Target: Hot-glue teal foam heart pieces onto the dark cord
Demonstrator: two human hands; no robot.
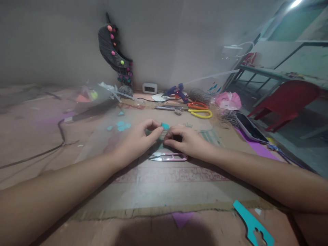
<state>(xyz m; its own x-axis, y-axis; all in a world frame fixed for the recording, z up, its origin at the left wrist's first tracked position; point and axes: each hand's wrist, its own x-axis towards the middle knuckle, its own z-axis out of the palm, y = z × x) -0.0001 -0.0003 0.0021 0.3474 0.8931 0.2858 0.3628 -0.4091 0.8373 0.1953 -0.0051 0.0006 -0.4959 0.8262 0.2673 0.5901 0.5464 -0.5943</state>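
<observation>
Between the thumb and index finger of my left hand [143, 138] is a small teal foam piece [165, 126]. My right hand [183, 140] is closed beside it, fingers curled and thumb pressed in. Its fingertips come close to the teal piece, and whatever they pinch is hidden. Just below both hands lie pink-handled thread snips [169, 156] on the covered cardboard [159, 194]. Left of my left hand rests a cluster of teal petal-like cut-outs [123, 126]. A teal foam strip [247, 215] with a flower-shaped hole lies at the lower right.
Behind my hands are scissors with orange and yellow handles [200, 113], a blue glue gun [175, 90], grey yarn [198, 95] and a small white clock [150, 88]. A phone [251, 127] lies at right. A yarn-wrapped crescent [110, 46] hangs on the wall. A red chair [289, 102] stands beyond.
</observation>
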